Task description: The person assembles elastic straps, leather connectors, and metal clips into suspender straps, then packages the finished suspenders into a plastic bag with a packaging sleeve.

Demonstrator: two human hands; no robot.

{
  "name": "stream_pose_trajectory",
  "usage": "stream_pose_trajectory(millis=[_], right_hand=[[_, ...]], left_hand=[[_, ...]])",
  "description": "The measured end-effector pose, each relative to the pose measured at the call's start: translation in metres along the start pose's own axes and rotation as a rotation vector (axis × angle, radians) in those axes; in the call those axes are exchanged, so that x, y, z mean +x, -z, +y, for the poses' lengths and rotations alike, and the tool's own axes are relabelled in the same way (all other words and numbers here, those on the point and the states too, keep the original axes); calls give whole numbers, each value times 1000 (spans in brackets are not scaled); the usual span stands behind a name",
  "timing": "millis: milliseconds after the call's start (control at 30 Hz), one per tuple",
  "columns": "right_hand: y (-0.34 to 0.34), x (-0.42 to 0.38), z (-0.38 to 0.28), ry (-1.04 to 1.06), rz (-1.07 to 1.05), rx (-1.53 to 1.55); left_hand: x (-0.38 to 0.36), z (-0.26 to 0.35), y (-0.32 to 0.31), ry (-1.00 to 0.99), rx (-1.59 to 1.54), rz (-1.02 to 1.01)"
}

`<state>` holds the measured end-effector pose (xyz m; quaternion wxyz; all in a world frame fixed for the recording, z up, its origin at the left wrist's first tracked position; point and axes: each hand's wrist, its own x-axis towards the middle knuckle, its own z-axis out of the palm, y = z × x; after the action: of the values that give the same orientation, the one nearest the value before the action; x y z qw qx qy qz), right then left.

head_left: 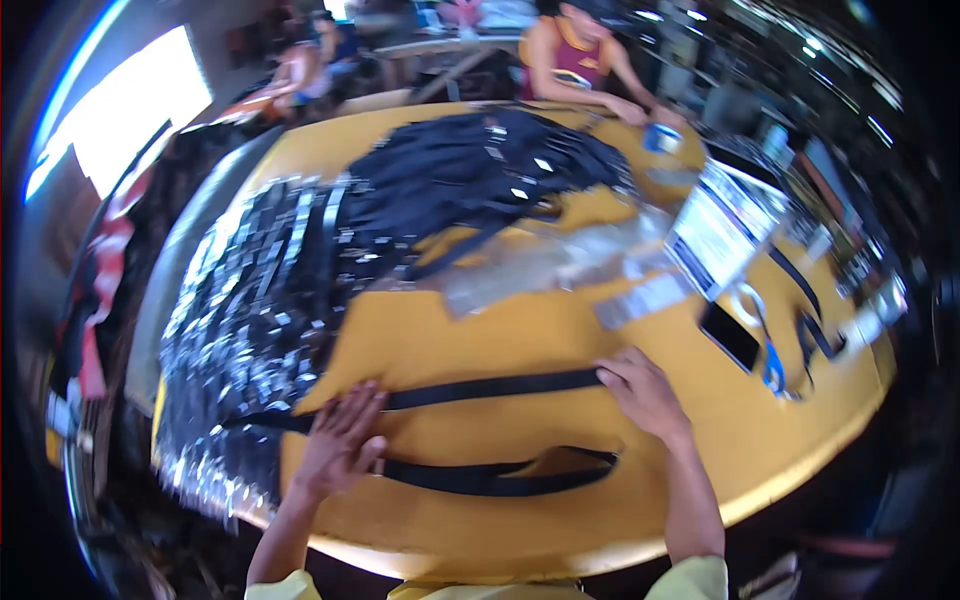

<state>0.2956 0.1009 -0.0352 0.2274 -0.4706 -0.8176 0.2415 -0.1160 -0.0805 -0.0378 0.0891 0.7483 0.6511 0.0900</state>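
Observation:
A black webbing strap (490,388) runs nearly straight across the yellow table in front of me. My left hand (345,435) lies flat over the strap's left part, fingers stretched out. At the strap's right end, my right hand (642,392) has its fingers closed on the tip. Nearer to me, a looped length of black strap (480,480) lies on the table, its left end beside my left thumb. Whether the two lengths are one piece is hidden under and beside my left hand.
Shiny black strips (240,320) cover the table's left side, and dark straps (480,170) are heaped behind. Clear plastic (540,265), a printed sheet (725,225), a phone (729,337) and blue-handled scissors (773,370) lie rightward. A person (580,60) sits across the yellow table (560,340).

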Motion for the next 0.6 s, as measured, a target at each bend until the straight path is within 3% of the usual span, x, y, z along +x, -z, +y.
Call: stream_pose_trajectory(millis=[133,600], right_hand=[[1,0,5,-34,-94,20],[21,5,25,-134,138,15]], left_hand=[[0,0,4,36,-17,-7],[-1,0,1,47,16,-32]])
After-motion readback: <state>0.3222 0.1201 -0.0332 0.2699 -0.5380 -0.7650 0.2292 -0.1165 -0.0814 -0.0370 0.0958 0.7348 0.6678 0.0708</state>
